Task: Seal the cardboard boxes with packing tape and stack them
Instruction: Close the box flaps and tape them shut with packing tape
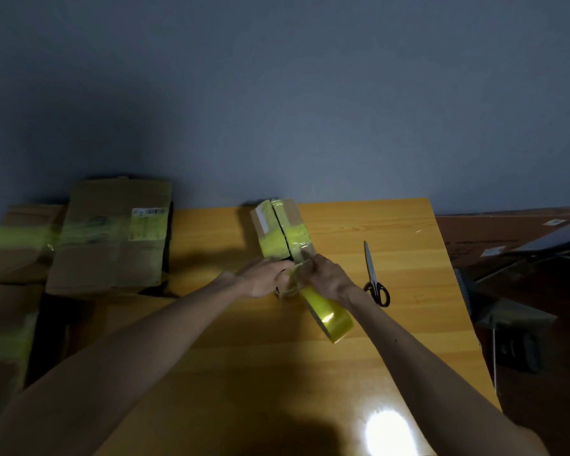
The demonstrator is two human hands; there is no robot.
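The small box [282, 232] lies on the yellow table [244, 373], its long side running away from the person; yellow tape already crosses its top in a wide band, yet a dark gap between the two flaps shows along its length, so the seal looks unfinished.

At the near end of the small box both hands meet; the left hand [265, 279] has its fingers curled round that end and steadies it; the right hand [328, 276] is closed on the tape roll [331, 319], which sticks out toward the person just right of the box's near end; a short strip of tape [301, 265] runs from the roll onto the box corner, and the right fingertips seem to pinch or press it there, though blur hides exactly which.

The scissors [374, 278] lie untouched to the right of the small box, apart from it.

Well to the left of the small box sit three more boxes; the large box [112, 245] wears a band of yellow tape, as do the second box [17, 245] beyond it and the third box [4, 340] nearer the person; the large one seems to rest over something darker, but whether they form a proper stack I cannot tell.

By my judgement the work is well along: three boxes taped; this one is left to finish, cut free and set with the rest.
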